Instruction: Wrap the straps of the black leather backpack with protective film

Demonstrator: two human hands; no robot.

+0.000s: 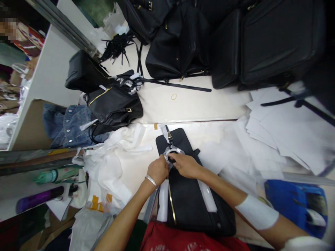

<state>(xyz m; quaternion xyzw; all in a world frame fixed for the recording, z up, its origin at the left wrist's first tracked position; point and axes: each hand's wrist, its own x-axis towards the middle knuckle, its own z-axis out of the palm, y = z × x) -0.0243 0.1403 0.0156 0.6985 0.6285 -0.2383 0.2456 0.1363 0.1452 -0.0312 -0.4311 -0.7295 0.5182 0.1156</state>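
Observation:
A black bag (pixel 183 195) with a gold zipper lies in front of me, its lower end against my red shirt. Its top handle (pixel 180 150) is wrapped in thin whitish material. My left hand (pixel 158 170) is closed on the left side of this wrapped handle, its fingertips partly hidden. From the right, my right hand (pixel 187 166) has its fingers bent around the same handle, thumb and forefinger close together. White wrapping strips (pixel 208 197) run along the bag's straps, and another wraps the strap near the gold buckle (pixel 170 135).
Several black bags (pixel 178 45) crowd the back of the table. Another black bag (pixel 115 104) lies left beside a denim garment (pixel 69 125). White paper sheets (pixel 288 129) spread out at right, above a blue bag (pixel 293 205). Crumpled white wrapping (pixel 110 167) and bottles (pixel 40 199) are at left.

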